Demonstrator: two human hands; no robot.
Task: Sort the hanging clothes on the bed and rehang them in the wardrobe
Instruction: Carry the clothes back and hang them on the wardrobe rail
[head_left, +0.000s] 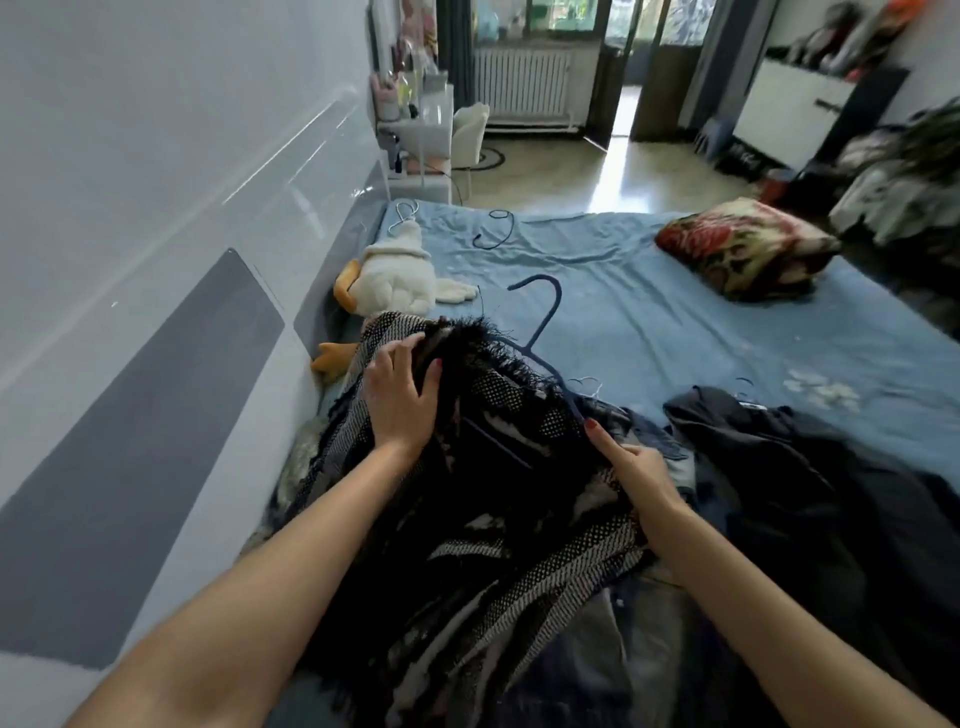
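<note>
We are looking down at a black-and-white woven garment (498, 525) that is sprawling across the lower middle of the frame on the blue bed sheet (675, 312); its weave is coarse and chequered, with a frayed black fringe running along the upper edge. A dark blue hanger (543, 317) is sitting inside it, the hook curving up above the fringe just above centre. Our left hand (402, 395) is lying left of centre on the fabric's upper edge, fingers spread and mostly straight, pressing rather than grasping. Our right hand (631, 467), right of centre, is pinching the garment's edge beside the hanger's shoulder, index finger stretched forward. To the right, a heap of dark, smooth clothes (810, 467) is slumping in soft folds. Further up, a plush white duck (395, 275) with an orange bill is resting at the left, another hanger (496, 231) is lying bare on the sheet, and a floral pillow (748, 249) is sitting at the upper right.
</note>
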